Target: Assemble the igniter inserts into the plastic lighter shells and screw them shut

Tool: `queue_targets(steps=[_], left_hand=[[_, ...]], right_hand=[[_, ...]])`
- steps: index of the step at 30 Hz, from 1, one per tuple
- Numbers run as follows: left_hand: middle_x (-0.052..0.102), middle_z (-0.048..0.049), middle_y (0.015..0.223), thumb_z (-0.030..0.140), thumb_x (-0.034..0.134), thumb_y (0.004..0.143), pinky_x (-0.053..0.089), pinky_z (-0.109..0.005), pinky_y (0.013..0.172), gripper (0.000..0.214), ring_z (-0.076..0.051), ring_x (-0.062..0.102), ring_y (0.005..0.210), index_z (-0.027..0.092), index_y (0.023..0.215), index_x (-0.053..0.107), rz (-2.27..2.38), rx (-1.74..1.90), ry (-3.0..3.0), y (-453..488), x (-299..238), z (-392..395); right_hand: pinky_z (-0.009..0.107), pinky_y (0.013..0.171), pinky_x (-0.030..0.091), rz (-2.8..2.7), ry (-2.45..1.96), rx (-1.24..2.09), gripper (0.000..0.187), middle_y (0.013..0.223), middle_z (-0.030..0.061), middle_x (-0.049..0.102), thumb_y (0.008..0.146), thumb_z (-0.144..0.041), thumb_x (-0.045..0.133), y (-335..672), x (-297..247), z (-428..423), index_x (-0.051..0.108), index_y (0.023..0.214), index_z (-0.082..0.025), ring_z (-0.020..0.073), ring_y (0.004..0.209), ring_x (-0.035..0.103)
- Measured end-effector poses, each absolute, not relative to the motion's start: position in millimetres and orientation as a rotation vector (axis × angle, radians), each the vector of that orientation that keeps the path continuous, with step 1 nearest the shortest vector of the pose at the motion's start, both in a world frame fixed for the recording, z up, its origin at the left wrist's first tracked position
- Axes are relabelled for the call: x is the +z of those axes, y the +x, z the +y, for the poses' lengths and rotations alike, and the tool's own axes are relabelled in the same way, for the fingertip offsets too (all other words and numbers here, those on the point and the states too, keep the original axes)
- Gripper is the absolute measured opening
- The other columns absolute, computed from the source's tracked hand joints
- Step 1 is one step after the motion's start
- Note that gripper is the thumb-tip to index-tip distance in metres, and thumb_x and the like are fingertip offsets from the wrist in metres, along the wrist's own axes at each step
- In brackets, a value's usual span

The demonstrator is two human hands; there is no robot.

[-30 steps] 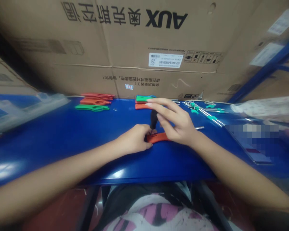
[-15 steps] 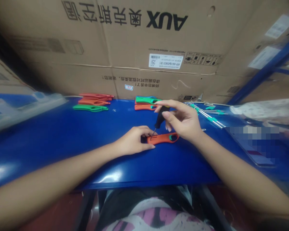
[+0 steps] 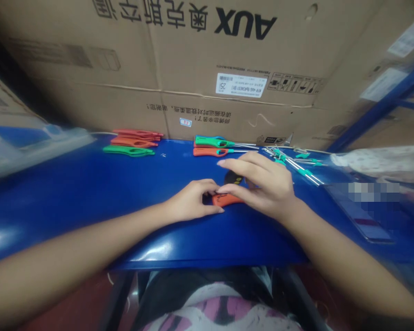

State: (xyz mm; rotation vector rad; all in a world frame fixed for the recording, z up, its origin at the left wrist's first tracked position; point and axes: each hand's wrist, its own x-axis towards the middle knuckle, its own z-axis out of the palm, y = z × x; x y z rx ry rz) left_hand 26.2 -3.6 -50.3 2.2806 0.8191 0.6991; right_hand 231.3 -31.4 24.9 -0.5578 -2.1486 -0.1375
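An orange lighter handle [image 3: 224, 199] lies on the blue table. My left hand [image 3: 189, 201] grips its left end between thumb and fingers and presses it down. Above its right part is my right hand [image 3: 267, 184], which hides that part. A black screwdriver [image 3: 232, 178] with a yellow mark sits in my right hand, its handle tilted. The thumb and index finger of that hand reach left, away from the screwdriver's grip, and the thumb tip is close to my left fingertips. The screwdriver's tip is hidden, and whether anything small lies between the fingertips cannot be made out.
Lighters with metal rods [image 3: 210, 151] lie at the back middle. Orange and green handle shells [image 3: 133, 143] are stacked to their left. Metal rods with green parts [image 3: 301, 170] lie at the right, near a phone-like flat object [image 3: 362, 220]. A large cardboard sheet [image 3: 186, 59] stands behind.
My right hand has come down and its thumb has moved left to the handle's left part. The screwdriver has dropped lower and tilted. My left hand stays on the handle.
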Motion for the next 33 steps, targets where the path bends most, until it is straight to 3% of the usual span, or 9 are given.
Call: queue_targets(steps=[4, 10, 15, 17, 21, 26, 28, 31, 33], left_hand=[[0.067, -0.004, 0.096, 0.035, 0.08, 0.079, 0.049, -0.028, 0.073, 0.028, -0.017, 0.062, 0.081, 0.015, 0.096, 0.069, 0.801, 0.732, 2.295, 26.2, -50.5, -3.0], [0.069, -0.005, 0.104, 0.034, 0.078, 0.08, 0.051, -0.029, 0.079, 0.034, -0.019, 0.065, 0.091, 0.018, 0.11, 0.069, 0.781, 0.712, 2.306, 25.7, -52.2, -2.6], [0.068, -0.0066, 0.104, 0.031, 0.074, 0.083, 0.052, -0.032, 0.084, 0.035, -0.02, 0.065, 0.092, 0.016, 0.114, 0.069, 0.778, 0.706, 2.33, 25.8, -51.2, -4.6], [0.067, -0.0062, 0.102, 0.029, 0.073, 0.082, 0.052, -0.033, 0.085, 0.036, -0.02, 0.065, 0.091, 0.016, 0.116, 0.068, 0.789, 0.704, 2.346, 26.0, -51.3, -4.8], [0.068, -0.0071, 0.107, 0.027, 0.073, 0.082, 0.052, -0.034, 0.089, 0.033, -0.021, 0.065, 0.097, 0.016, 0.113, 0.068, 0.778, 0.727, 2.356, 26.6, -52.6, -4.7], [0.068, -0.0076, 0.105, 0.028, 0.073, 0.081, 0.052, -0.033, 0.087, 0.033, -0.021, 0.066, 0.096, 0.016, 0.111, 0.068, 0.796, 0.743, 2.339, 27.2, -50.5, -7.6], [0.068, -0.007, 0.101, 0.027, 0.073, 0.08, 0.053, -0.033, 0.081, 0.03, -0.021, 0.065, 0.09, 0.015, 0.107, 0.068, 0.815, 0.736, 2.335, 27.3, -48.7, -8.5], [0.07, -0.0062, 0.1, 0.024, 0.071, 0.081, 0.052, -0.033, 0.081, 0.027, -0.021, 0.065, 0.089, 0.017, 0.106, 0.068, 0.804, 0.733, 2.353, 27.3, -46.7, -8.7], [0.07, -0.0065, 0.101, 0.025, 0.071, 0.081, 0.052, -0.035, 0.085, 0.029, -0.022, 0.065, 0.092, 0.017, 0.109, 0.068, 0.799, 0.735, 2.367, 27.3, -46.1, -8.5]], right_hand=[[0.033, 0.085, 0.059, -2.236, -0.602, 0.084, 0.038, 0.129, 0.0104, 0.066, 0.101, -0.02, 0.045, 234.7, 27.0, -29.5, 0.058, 0.137, -0.022, 0.0206, 0.11, 0.066], [0.03, 0.067, 0.057, -2.001, -0.633, -0.037, 0.025, 0.094, 0.0042, 0.074, 0.089, -0.035, 0.071, 234.2, 15.9, -18.4, 0.071, 0.111, -0.024, 0.0151, 0.068, 0.063], [0.025, 0.053, 0.053, -2.074, -0.645, 0.376, 0.04, 0.119, 0.0086, 0.067, 0.104, -0.03, 0.042, 231.9, 9.4, -17.2, 0.048, 0.143, -0.025, 0.0077, 0.053, 0.056], [0.023, 0.048, 0.051, -2.049, -0.632, 0.513, 0.038, 0.119, 0.0073, 0.067, 0.103, -0.03, 0.045, 230.5, 8.6, -16.6, 0.05, 0.141, -0.026, 0.0074, 0.055, 0.057], [0.028, 0.061, 0.056, -1.977, -0.594, 0.06, 0.028, 0.096, 0.0049, 0.071, 0.088, -0.035, 0.073, 232.4, 9.5, -14.6, 0.069, 0.113, -0.024, 0.0158, 0.071, 0.064], [0.031, 0.067, 0.059, -2.1, -0.565, 0.223, 0.041, 0.12, 0.0109, 0.069, 0.104, -0.029, 0.041, 234.0, 13.7, -18.4, 0.053, 0.142, -0.022, 0.0163, 0.08, 0.069], [0.028, 0.062, 0.058, -2.064, -0.589, 0.33, 0.038, 0.115, 0.0092, 0.071, 0.103, -0.03, 0.045, 232.3, 14.0, -19.2, 0.058, 0.138, -0.023, 0.0142, 0.074, 0.068], [0.03, 0.066, 0.059, -1.97, -0.552, 0.061, 0.025, 0.096, 0.0063, 0.073, 0.092, -0.034, 0.067, 231.3, 12.0, -17.8, 0.072, 0.114, -0.023, 0.0156, 0.072, 0.065], [0.033, 0.072, 0.059, -1.961, -0.51, -0.101, 0.027, 0.097, 0.0076, 0.074, 0.091, -0.034, 0.067, 231.9, 10.2, -17.1, 0.072, 0.116, -0.023, 0.0185, 0.079, 0.066]])
